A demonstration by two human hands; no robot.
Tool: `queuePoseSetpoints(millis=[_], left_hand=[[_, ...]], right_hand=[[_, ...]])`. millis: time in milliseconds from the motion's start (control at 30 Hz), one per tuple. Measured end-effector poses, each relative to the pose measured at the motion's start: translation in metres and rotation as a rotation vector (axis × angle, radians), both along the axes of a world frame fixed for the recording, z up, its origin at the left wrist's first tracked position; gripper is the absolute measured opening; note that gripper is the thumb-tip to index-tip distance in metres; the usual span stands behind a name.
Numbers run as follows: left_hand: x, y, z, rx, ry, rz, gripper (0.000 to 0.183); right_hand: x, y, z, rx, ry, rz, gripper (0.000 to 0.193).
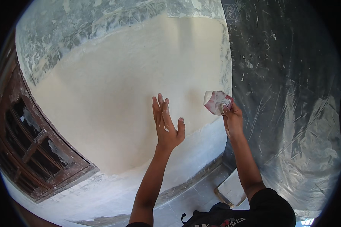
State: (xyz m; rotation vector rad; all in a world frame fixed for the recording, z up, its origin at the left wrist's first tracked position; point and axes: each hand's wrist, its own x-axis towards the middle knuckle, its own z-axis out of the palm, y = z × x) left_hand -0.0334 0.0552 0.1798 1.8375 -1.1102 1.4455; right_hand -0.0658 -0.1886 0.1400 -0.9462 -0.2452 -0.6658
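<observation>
In front of me stands a wall (113, 90) with a broad smooth cream coat over it, rougher and greyish along the top. My left hand (168, 125) is raised before the coated part, fingers stretched upward and thumb apart, with nothing in it. White smears mark its fingers and palm edge. My right hand (233, 119) grips a small flat palm-sized piece (217, 102), dark red and smeared with white, at the wall's right edge. Its exact kind is unclear. The thumb lies across the piece; whether it touches the wall I cannot tell.
A dark plastic sheet (288, 72), spotted white and crumpled low down, hangs at the right. To the left is a brown wooden window frame (57, 181) with dark panes. A pale box-like object (233, 188) rests on the grey tiled floor (195, 198) below.
</observation>
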Motion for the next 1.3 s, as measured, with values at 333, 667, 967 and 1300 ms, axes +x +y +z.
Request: queuePoseSetpoints(millis=[333,667,967,1300], left_hand=[[0.047,0.032,0.138,0.080,-0.297,0.118,0.071],[0.097,-0.011,0.245,0.112,-0.540,0.260,0.063],[0.121,-0.018,0.269,0.068,-0.555,0.369,0.067],[0.110,-0.025,0.269,0.085,-0.538,0.435,0.069]], right_hand=[[0.081,0.030,0.200,-0.423,-0.269,-0.442,0.032],[0.175,0.010,0.297,-0.771,-0.907,-0.932,0.053],[0.192,0.011,0.250,-0.937,-0.978,-1.115,0.071],[0.192,0.010,0.263,-1.000,-0.907,-1.080,0.067]])
